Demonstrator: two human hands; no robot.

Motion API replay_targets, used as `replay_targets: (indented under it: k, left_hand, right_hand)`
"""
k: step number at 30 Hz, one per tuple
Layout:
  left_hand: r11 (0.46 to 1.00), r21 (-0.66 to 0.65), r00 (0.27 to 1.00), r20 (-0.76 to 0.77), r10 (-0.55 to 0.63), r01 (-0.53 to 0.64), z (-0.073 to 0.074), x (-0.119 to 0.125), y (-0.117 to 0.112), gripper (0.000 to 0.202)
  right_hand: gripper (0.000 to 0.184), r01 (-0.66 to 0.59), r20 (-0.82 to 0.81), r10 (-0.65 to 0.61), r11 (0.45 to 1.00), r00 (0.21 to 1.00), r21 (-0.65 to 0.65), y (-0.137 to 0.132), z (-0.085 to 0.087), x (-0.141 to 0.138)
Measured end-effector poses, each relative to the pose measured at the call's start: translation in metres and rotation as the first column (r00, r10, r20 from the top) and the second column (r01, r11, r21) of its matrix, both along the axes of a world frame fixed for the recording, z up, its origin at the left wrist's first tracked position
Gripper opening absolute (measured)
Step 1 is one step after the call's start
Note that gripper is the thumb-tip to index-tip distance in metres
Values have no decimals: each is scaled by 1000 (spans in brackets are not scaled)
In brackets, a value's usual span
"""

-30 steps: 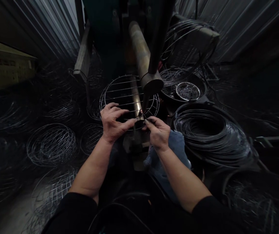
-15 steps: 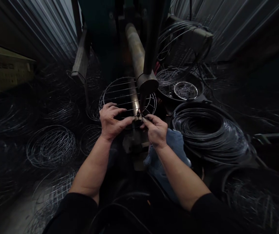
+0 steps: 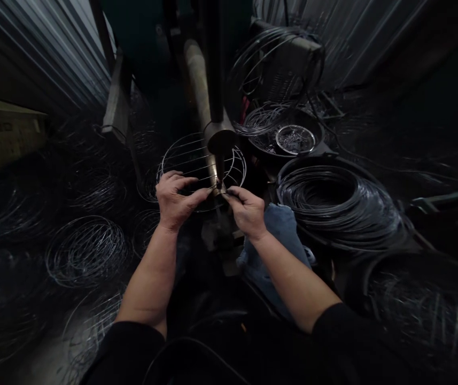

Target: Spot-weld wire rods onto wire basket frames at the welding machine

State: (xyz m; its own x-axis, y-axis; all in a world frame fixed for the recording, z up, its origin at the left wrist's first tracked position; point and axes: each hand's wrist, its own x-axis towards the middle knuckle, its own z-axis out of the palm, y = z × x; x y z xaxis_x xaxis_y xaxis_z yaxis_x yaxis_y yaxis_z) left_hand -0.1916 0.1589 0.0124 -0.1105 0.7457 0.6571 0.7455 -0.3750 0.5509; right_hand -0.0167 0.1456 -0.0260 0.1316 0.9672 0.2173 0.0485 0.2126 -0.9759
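A round wire rack with parallel cross wires lies around the lower metal arm of a spot welder. Its near edge sits under the pointed upper electrode. My left hand grips the rack's near left rim, fingers spread over the wires and thumb reaching toward the electrode tip. My right hand is closed in a pinch just right of that tip. What sits between its thumb and forefinger is too small and dark to make out.
A thick wire coil lies in a tub on the right. Behind it, a pan holds wire rings and a small bowl of bits. Blue cloth hangs beside my right forearm. Stacked wire racks stand at left, near a wooden post.
The view has shifted, so the welder and both hands appear slightly further left. Both hands keep their places at the rack and electrode; the right pinch stays closed.
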Motion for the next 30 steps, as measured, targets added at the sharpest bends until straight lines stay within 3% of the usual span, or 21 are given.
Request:
replay_targets:
  k: [12, 20, 23, 26, 27, 28, 29, 30]
  left_hand:
    - [1000, -9, 999, 32, 21, -21, 1, 3, 3, 31]
    - [998, -63, 999, -24, -25, 24, 2, -5, 2, 33]
    - [997, -77, 1000, -26, 3, -5, 1, -17, 5, 41]
    - [999, -40, 1000, 21, -22, 23, -2, -29, 11, 40]
    - [999, -16, 998, 38, -48, 48, -2, -32, 13, 41]
    - [996, -19, 994, 69, -81, 82, -3, -34, 14, 41]
    - [994, -49, 992, 85, -92, 97, -3, -35, 14, 40]
    - [990, -106, 993, 81, -80, 88, -3, -36, 15, 39]
  right_hand:
    - [11, 13, 194, -58, 974, 979, 224, 8, 0, 2]
    - [16, -19, 126, -3, 984, 992, 175, 0, 1, 4]
    - [33, -21, 151, -6, 984, 989, 176, -21, -12, 45]
    - [35, 184, 227, -181, 983, 957, 8, -59, -39, 131]
    - [35, 324, 242, -291, 939, 926, -113, -77, -50, 166]
    - [36, 483, 308, -406, 843, 860, -238, -97, -60, 200]
    - [35, 644, 425, -501, 688, 754, -333, -117, -69, 232]
    - [33, 743, 552, -506, 536, 662, -400, -137, -77, 260]
